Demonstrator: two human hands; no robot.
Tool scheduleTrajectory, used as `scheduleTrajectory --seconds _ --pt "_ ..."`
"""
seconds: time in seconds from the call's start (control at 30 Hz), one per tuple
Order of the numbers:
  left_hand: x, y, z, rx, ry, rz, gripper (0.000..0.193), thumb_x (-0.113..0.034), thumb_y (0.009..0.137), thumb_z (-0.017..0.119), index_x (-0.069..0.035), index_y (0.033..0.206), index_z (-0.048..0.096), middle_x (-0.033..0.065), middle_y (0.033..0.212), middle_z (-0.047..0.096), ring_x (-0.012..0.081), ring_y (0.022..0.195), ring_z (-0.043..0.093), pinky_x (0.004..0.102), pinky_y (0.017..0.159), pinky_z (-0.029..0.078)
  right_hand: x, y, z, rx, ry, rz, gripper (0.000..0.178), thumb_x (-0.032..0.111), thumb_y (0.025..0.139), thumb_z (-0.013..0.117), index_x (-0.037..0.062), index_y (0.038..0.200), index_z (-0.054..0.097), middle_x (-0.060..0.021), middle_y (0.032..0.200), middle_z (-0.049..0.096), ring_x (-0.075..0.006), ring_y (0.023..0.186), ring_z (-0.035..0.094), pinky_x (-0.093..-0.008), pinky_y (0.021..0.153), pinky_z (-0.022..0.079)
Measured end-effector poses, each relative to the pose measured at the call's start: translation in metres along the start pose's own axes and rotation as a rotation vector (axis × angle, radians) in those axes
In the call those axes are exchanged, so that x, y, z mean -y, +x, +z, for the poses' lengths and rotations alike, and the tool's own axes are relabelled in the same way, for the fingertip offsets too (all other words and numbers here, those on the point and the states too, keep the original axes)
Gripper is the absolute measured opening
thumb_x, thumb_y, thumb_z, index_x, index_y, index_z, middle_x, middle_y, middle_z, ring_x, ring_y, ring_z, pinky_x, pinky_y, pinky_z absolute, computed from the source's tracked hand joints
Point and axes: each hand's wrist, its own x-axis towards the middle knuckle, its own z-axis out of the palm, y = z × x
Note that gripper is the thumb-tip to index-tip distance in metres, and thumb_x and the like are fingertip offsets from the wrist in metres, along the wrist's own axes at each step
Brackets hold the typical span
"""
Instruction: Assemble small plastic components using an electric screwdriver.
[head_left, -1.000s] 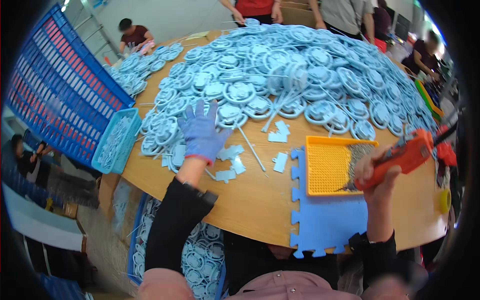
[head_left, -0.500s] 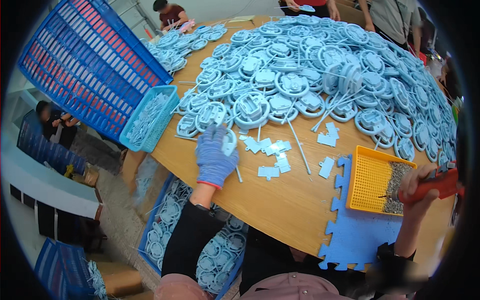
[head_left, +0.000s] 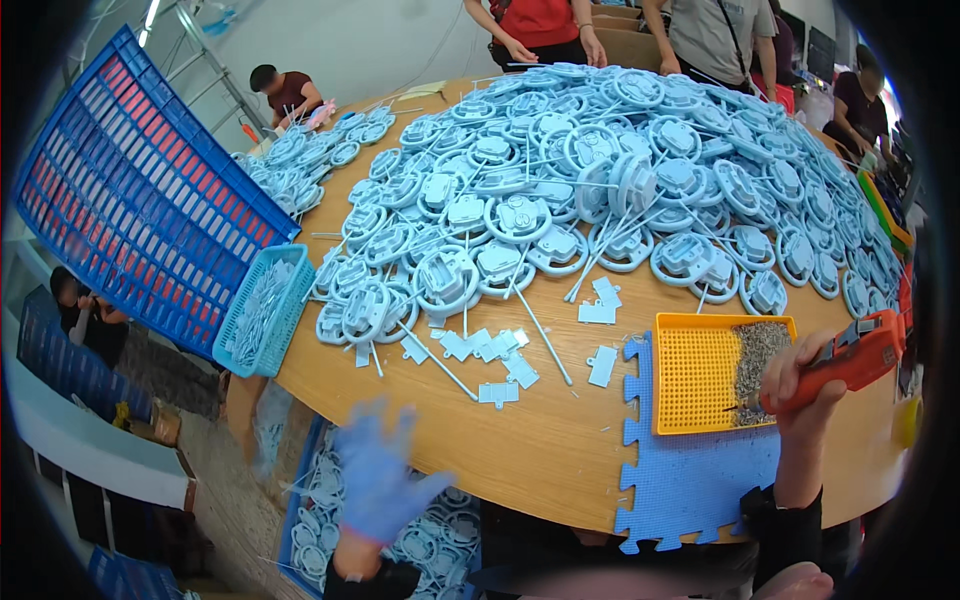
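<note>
My left hand, in a blue knitted glove, hangs past the table's near edge, fingers spread and nothing in them. It is slightly blurred, above a blue crate holding light-blue round parts. My bare right hand is closed around a red power screwdriver, its bit pointing left over a yellow perforated basket with small screws. Several flat light-blue plates lie loose on the table. Behind them rises a large heap of light-blue wheel-shaped parts with thin stems.
A blue foam mat lies under the yellow basket. At the left stand a teal basket of thin light-blue pieces and a tilted large blue crate. Other people stand across the wooden table and sit farther back.
My left hand has come away from the wheel-shaped parts at the heap's front, back over the table edge, its fingers now spread. My right hand still holds the screwdriver. The view has shifted.
</note>
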Motion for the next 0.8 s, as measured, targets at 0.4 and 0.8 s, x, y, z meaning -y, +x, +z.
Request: scheduleTrajectory --seconds 0.4,0.8 --pt "0.025 0.256 0.055 0.029 0.163 0.328 0.076 -0.053 0.071 0.069 -0.02 0.136 0.048 0.0196 0.145 0.036 0.046 0.137 0.024 0.0558 0.111 0.02 0.022 -0.013 -0.013 -0.07 -0.041 -0.003 0.061 0.059 0.076 0.069 0.0056 0.092 0.045 -0.0027 0.058 0.05 -0.0143 0.044 0.048 -0.0262 0.042 0.042" --pt "-0.095 0.317 0.092 0.008 -0.456 0.517 0.055 -0.019 0.08 0.066 -0.008 0.132 0.051 0.0189 0.126 0.054 0.0312 0.112 0.054 0.0384 0.095 0.044 0.008 0.005 -0.031 -0.061 -0.002 -0.025 0.059 0.056 0.076 0.071 0.0048 0.093 0.048 -0.0035 0.057 0.051 -0.0154 0.044 0.05 -0.0267 0.041 0.042"
